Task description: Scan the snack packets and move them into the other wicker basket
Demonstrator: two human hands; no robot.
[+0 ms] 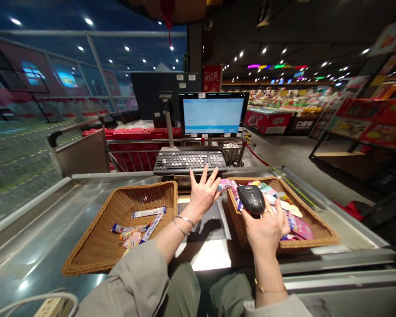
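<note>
My left hand [203, 193] reaches to the front edge of the black keyboard [189, 162], several fingers stretched over its keys. A small pink-and-blue candy packet [224, 184] juts from between its thumb and forefinger, close to the right basket's rim. My right hand [265, 224] is closed around a black handheld barcode scanner [251, 199], held above the right wicker basket [320, 240]. Colourful packets [298, 226] fill that basket, partly hidden by the hand and scanner. The left wicker basket [95, 240] holds several slim wrapped sticks [153, 226] and a pink packet.
A lit monitor [214, 115] stands behind the keyboard. Both baskets rest on a metal counter [33, 246]. A shopping cart [135, 158] is beyond it, and a power strip with a white cable [66, 296] lies at lower left. Store shelves [366, 119] stand at right.
</note>
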